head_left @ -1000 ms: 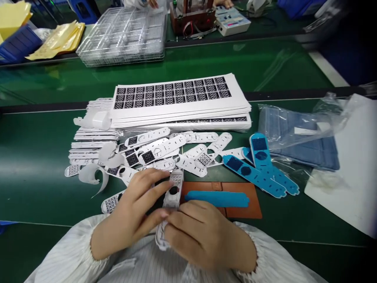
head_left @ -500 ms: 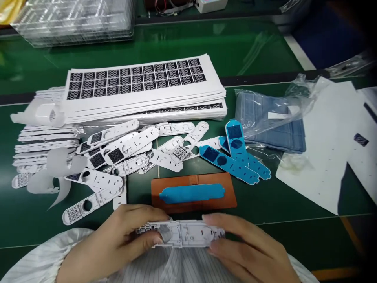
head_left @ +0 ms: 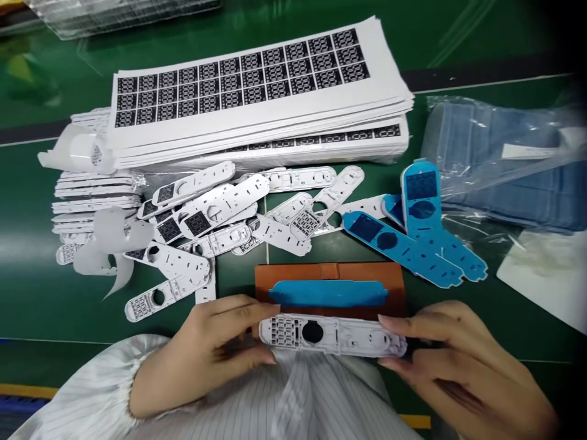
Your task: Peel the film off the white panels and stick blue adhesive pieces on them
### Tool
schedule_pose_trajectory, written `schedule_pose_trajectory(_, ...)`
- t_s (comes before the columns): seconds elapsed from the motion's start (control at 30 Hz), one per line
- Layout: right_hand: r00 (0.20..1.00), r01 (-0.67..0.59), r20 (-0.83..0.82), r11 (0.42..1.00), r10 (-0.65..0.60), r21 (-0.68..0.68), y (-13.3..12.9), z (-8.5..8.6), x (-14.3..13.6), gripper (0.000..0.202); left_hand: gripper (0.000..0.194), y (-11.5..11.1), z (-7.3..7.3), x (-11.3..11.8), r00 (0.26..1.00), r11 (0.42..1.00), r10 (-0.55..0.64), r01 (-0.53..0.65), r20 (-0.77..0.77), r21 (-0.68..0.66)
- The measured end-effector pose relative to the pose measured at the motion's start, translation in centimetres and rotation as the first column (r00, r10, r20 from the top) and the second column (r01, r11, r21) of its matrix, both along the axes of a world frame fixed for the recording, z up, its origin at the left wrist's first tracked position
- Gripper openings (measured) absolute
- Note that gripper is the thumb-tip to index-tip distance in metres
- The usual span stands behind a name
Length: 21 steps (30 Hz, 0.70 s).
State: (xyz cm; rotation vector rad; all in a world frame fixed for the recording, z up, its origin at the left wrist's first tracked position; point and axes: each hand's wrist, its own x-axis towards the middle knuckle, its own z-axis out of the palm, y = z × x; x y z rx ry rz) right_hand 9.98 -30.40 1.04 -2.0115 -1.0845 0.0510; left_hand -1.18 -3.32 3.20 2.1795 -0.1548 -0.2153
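- Pinching white shell [head_left: 358,336] by its ends in left hand [head_left: 206,351] and right hand [head_left: 463,357], before brown mat [head_left: 397,284].
- Crowded beyond by loose white parts [head_left: 238,194], blue panels [head_left: 413,260], stacked printed sheets [head_left: 275,119].

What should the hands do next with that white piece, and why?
Maybe gently turn the white piece over. Its bumpy, detailed side faces the camera, so the other side is hidden. The left hand holds the end with the grid and the right hand the other end, so turning should be easy.
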Motion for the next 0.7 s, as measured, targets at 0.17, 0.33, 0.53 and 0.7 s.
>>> schedule_pose_trajectory(0.17,0.998,-0.056,-0.034,0.998,0.056,0.006,0.1,-0.4,0.0,0.028,0.035,-0.1,-0.2,0.3,0.989,0.99,-0.024,0.004,0.145,0.138)
schedule_pose_trajectory(0.33,1.0,-0.02,-0.011,0.999,0.019,-0.046,-0.2,-0.8,0.8,0.029,0.032,-0.3,-1.6,1.5,0.969,0.968,-0.031,-0.032,0.244,0.249)
schedule_pose_trajectory(0.53,0.999,-0.018,0.03,0.997,0.02,-0.07,-0.2,-1.1,1.4,0.03,0.029,-0.7,-2.6,2.1,0.963,0.949,-0.04,-0.047,0.266,0.313)
schedule_pose_trajectory(0.7,1.0,-0.016,0.011,0.997,0.017,-0.08,-0.3,-1.6,1.3,0.03,0.028,-0.8,-2.8,1.9,0.965,0.945,-0.035,-0.052,0.26,0.322)
